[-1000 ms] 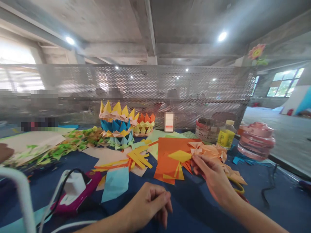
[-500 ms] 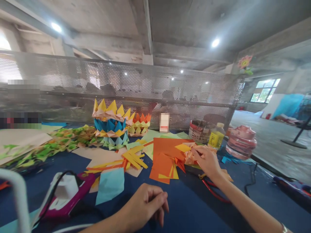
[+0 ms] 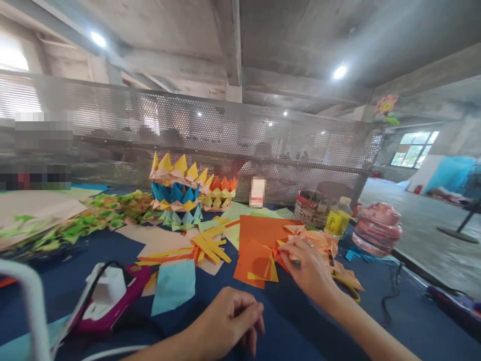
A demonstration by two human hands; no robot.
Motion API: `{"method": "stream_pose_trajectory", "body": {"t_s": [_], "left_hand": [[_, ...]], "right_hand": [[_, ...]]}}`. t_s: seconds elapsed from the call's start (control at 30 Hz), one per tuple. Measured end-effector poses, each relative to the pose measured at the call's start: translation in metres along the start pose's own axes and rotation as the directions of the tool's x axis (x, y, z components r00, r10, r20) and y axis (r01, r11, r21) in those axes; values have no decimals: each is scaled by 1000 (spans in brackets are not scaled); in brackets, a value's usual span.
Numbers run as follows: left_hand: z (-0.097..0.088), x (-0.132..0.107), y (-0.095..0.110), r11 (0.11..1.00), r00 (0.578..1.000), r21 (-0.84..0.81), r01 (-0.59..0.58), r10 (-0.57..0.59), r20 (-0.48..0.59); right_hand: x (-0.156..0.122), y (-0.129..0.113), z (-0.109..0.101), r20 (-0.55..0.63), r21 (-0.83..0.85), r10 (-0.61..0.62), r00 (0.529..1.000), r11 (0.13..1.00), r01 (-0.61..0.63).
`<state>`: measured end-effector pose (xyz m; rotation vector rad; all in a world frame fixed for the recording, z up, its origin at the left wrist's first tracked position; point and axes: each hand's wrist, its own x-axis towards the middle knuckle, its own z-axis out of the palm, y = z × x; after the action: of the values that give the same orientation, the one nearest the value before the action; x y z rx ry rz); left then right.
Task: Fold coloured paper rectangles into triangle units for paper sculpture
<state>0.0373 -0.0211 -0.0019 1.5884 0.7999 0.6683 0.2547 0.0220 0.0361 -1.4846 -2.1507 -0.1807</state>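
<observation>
Blue cloth (image 3: 293,321) covers the table. On it, nearest, the left hand (image 3: 229,321) rests curled into a loose fist with nothing visible inside. Left of it lies a glossy magenta tool (image 3: 116,301) carrying a white block and a black cable, beside a flat pale blue sheet (image 3: 173,286).

Further out, the right hand (image 3: 306,268) reaches forward, its fingertips (image 3: 282,249) down where the peach pile (image 3: 319,240) meets the orange sheets (image 3: 259,240). Whether they pinch a piece or only press on it I cannot tell. The pile is small folded units, creased and pointed, heaped loosely. The sheets are smooth matte squares, overlapping, with yellow slivers on their near edge. A yellow loop (image 3: 352,293), perhaps a scissor handle, shows under the pile's right end.

The step looks like picking through the folded units. Freeing one would call for a light fingertip pinch, since the thin paper slides and its neighbours touch it.

Yellow and orange strips (image 3: 205,248) fan out just left of the sheets. Behind stand a tiered crown (image 3: 176,193) of interlocked yellow, peach and blue triangles, a smaller orange one (image 3: 221,193), green scraps (image 3: 101,215), a woven basket (image 3: 313,205), a bottle (image 3: 338,218) and a pink tub (image 3: 378,228), all before a perforated metal screen (image 3: 225,135).
</observation>
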Motion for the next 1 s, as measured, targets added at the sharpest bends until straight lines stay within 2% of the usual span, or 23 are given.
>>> {"method": "stream_pose_trajectory", "body": {"t_s": [0.13, 0.33, 0.5, 1.0], "left_hand": [[-1, 0, 2, 1000, 1000, 10, -5, 5, 4], [-3, -1, 1, 1000, 1000, -7, -15, 15, 8], [-3, -1, 0, 1000, 1000, -19, -23, 23, 7], [-4, -2, 1, 1000, 1000, -2, -16, 16, 3]], "right_hand": [[4, -22, 16, 186, 26, -111, 976, 994, 108], [21, -32, 22, 327, -22, -109, 938, 992, 123], [25, -37, 20, 367, -72, -86, 926, 990, 120], [11, -39, 22, 363, -72, -160, 918, 977, 199]]}}
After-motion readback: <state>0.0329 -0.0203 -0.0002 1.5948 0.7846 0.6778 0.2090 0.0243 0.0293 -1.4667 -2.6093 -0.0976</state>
